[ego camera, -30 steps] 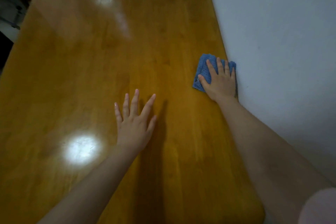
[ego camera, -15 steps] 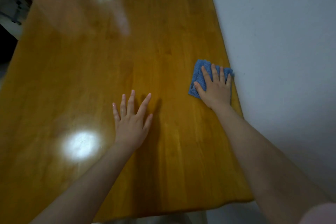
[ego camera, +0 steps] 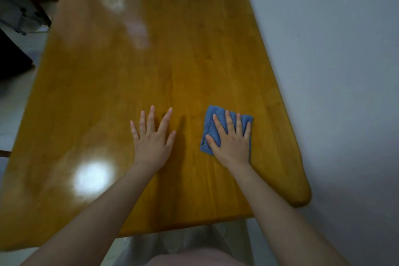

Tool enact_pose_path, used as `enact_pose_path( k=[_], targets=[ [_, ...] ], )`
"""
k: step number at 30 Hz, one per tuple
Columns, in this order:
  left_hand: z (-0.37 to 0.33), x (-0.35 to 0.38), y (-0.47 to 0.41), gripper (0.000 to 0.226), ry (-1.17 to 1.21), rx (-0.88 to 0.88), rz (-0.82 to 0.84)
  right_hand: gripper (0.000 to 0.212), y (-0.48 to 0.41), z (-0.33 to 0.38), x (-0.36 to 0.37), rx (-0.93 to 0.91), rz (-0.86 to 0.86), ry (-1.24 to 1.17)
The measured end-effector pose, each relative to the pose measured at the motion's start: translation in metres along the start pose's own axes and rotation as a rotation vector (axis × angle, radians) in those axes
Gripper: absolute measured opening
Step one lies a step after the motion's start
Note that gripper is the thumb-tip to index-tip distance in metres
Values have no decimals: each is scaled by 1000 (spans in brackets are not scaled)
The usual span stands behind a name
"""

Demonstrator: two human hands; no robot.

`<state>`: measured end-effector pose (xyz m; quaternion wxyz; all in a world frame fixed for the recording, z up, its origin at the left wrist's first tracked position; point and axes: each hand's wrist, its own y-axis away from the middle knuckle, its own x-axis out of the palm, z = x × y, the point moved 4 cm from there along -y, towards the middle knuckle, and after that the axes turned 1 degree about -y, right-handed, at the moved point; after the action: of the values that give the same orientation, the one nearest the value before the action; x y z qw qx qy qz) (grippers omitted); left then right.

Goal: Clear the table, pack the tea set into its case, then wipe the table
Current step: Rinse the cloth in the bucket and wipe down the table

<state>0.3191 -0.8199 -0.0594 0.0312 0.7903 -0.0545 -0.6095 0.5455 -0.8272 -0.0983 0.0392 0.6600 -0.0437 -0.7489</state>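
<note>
Table [ego camera: 194,60] bare, stretching long away from the near edge, unwiped run lying ahead and left of cloth [ego camera: 210,123]. Cloth near table's right edge, pinned flat under right hand [ego camera: 230,138], fingers spread. Left hand [ego camera: 152,136] just left of cloth, splayed, empty. Compared with earlier: cloth off the wall, shifted left and nearer.

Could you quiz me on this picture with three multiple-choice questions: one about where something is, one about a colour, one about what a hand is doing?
1. Where is the cloth?
A. Near the table's wall side
B. On the floor
C. At the far left edge

2. What colour is the cloth?
A. Red
B. Blue
C. White

3. How is the left hand?
A. Closed in a fist
B. Holding a cup
C. Flat, fingers spread

Answers: 1 A, it lies on the table towards the wall. 2 B, blue shows around the right hand pressing it. 3 C, its palm lies open on the wood.
</note>
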Motion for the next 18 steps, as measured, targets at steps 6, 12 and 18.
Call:
enact_pose_path(
  k=[6,12,18],
  targets=[
    [46,-19,21,60,-3,24,-15,71,27,55,11,7,15,4],
    [97,-36,49,58,-7,85,-50,65,68,131,27,8,-36,-6],
    [125,-35,80,63,-49,147,21,57,108,159,38,-10,-78,-15]
  ],
)
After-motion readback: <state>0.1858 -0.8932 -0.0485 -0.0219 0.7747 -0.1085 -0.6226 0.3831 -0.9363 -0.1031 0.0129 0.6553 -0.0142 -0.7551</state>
